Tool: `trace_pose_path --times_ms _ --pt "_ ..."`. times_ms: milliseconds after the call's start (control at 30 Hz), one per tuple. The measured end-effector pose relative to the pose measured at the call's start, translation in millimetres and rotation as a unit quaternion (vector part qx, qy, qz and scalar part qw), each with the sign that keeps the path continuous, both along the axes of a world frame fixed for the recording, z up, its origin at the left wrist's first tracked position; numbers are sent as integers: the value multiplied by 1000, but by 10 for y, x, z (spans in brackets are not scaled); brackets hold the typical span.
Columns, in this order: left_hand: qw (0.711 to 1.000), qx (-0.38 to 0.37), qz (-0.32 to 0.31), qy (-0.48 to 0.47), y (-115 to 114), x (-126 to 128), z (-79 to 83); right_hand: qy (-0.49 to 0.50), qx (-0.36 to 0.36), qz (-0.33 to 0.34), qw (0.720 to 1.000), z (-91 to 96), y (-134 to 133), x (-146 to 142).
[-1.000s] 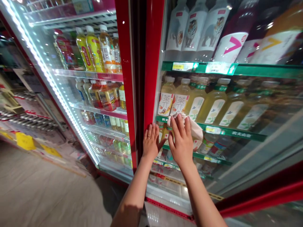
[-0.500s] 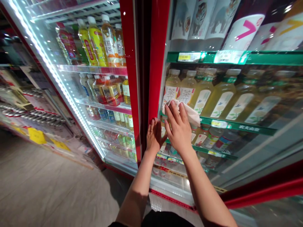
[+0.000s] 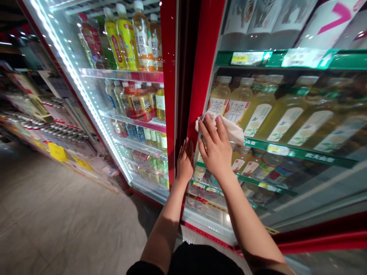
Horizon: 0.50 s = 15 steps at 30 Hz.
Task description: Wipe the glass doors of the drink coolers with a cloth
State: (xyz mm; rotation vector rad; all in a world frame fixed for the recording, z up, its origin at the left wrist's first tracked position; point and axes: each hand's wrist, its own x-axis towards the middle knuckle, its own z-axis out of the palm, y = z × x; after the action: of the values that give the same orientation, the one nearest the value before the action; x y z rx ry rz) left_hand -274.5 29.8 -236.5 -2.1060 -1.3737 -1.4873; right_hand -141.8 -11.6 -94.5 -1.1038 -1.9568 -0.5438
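Note:
My right hand [image 3: 217, 151] presses a whitish cloth [image 3: 233, 130] flat against the glass door of a drinks fridge, its fingers lying over the cloth. The cloth's left edge reaches the red door frame [image 3: 203, 72]. Beside it, my left hand [image 3: 185, 162] rests with straight fingers along the lower part of that frame and holds nothing. Behind the glass, bottles of pale yellow tea [image 3: 259, 114] stand in a row on a green-edged shelf [image 3: 301, 153].
Left of the dark gap stands another lit fridge with a red frame [image 3: 168, 95] and several shelves of bottles [image 3: 126, 42]. Further left is a shop shelf with yellow tags [image 3: 57, 152]. Grey floor [image 3: 74, 214] lies below. A red edge [image 3: 329, 235] crosses the lower right.
The cloth and my right hand have moved left across the glass to the frame. My left hand has turned and shifted against the frame. The view has shifted slightly.

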Motion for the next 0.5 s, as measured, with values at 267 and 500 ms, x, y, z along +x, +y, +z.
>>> trace_pose_path --times_ms 267,500 --pt "999 8 -1 33 24 -97 -21 -26 -11 24 999 -156 -46 55" --pt "1000 -1 10 15 -39 -69 11 -8 -7 29 1000 -117 -14 24"
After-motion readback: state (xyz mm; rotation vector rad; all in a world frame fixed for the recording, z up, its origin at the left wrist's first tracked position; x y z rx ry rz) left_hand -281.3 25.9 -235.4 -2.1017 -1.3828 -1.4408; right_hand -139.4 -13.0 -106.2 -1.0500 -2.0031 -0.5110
